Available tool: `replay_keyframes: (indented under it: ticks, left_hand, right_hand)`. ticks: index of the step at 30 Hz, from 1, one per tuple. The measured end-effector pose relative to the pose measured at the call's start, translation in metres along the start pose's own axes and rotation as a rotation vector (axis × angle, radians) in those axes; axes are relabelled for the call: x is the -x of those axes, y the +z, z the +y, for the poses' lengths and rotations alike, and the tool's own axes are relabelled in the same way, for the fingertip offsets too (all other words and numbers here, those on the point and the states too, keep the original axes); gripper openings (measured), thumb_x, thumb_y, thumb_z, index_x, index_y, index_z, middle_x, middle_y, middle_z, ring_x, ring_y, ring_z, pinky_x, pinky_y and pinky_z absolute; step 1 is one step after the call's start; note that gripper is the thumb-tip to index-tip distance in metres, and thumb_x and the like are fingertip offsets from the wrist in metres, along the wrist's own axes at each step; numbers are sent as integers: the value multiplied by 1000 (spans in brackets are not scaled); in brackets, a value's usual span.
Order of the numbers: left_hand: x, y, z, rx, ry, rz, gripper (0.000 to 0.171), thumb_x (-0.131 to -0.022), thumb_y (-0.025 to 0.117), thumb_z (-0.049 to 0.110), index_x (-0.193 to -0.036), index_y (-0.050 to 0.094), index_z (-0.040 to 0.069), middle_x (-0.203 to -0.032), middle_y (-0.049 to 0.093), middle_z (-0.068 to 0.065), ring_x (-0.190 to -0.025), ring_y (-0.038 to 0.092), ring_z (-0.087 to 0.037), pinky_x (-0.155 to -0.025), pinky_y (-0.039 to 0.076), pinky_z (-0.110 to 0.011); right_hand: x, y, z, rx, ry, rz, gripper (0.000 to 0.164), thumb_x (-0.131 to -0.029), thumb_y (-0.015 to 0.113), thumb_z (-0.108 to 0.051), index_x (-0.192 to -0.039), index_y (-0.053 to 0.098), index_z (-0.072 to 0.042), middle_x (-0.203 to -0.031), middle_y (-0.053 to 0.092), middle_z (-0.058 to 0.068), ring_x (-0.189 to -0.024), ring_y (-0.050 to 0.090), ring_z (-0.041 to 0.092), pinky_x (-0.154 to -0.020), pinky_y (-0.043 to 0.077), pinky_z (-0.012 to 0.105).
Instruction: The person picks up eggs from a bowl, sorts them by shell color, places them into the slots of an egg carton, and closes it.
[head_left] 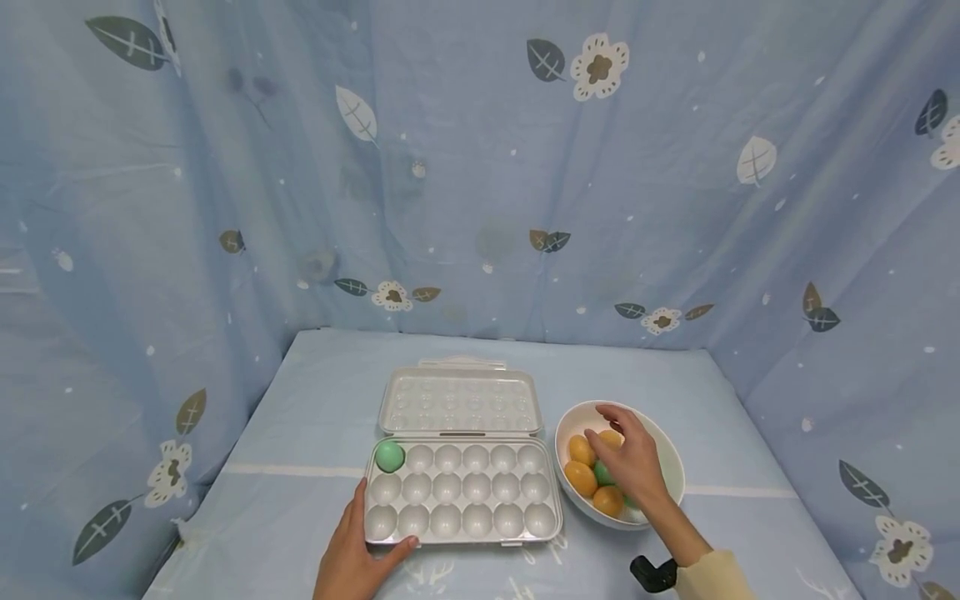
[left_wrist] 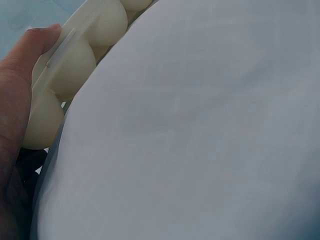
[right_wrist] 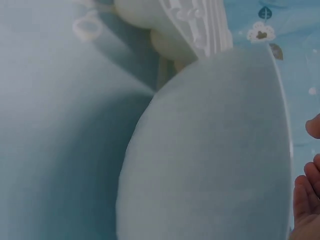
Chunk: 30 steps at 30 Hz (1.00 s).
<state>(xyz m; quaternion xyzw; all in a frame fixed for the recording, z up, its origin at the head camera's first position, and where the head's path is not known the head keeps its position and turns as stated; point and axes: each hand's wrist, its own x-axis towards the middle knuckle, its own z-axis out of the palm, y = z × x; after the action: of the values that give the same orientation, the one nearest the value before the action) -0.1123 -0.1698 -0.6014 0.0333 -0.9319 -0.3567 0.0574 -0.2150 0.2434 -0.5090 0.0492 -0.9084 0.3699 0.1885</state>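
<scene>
One green egg [head_left: 389, 457] sat in the egg tray [head_left: 462, 492], in the far-left cup; every other cup showed bare. Tray lid [head_left: 461, 401] lay hinged open and flat on the far side of the tray. White bowl [head_left: 670, 464] stood just right of the tray, close but apart from it as far as the head view showed.

Bowl held at least four orange eggs [head_left: 581, 478] and at least one green one [head_left: 604, 473], partly hidden under the hand.

Right hand [head_left: 632, 461] was down in the bowl, fingers loosely bent over the eggs. Whether it already had hold of an egg could not be told; the fingertips were screened by the back of the hand, and the right wrist view showed only the bowl's outer wall and the finger ends.

Left hand [head_left: 357, 558] steadied the tray at its near-left corner, thumb [left_wrist: 39, 42] pressed along the near edge, fingers lying against the left side.

Judgement: loading of the tray had barely begun, with one egg placed and the bowl's contents left to transfer.

Floral blue cloth [head_left: 315, 400] covered the table and hung behind the tray.
</scene>
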Motion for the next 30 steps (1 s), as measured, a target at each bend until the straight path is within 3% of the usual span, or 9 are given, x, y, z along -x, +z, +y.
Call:
replay_keyframes:
  ticks: [7,21,30]
  left_hand:
    - [0,-2,1,11,-30,-39,133,-73,78,76,-163,13,3,-155,42,-27,-136,50,-48,-107,45,-64]
    - [2,-2,1,2,5,-3,130,-73,80,72,-161,17,1,-150,48,-27,-130,55,-47,-103,48,-63]
    - [0,0,-1,10,37,23,128,-74,82,70,-161,19,-1,-150,47,-28,-130,55,-48,-102,48,-64]
  right_hand:
    - [7,-14,11,95,110,-58,53,-93,79,-23,-135,59,1,-135,62,21,-121,62,40,-105,51,54]
    - [10,-24,26,185,290,-165,60,-93,77,-28,-135,56,9,-134,59,31,-124,58,45,-104,50,57]
    - [7,-25,30,272,338,-211,60,-90,77,-30,-128,60,13,-122,65,30,-108,65,40,-92,56,55]
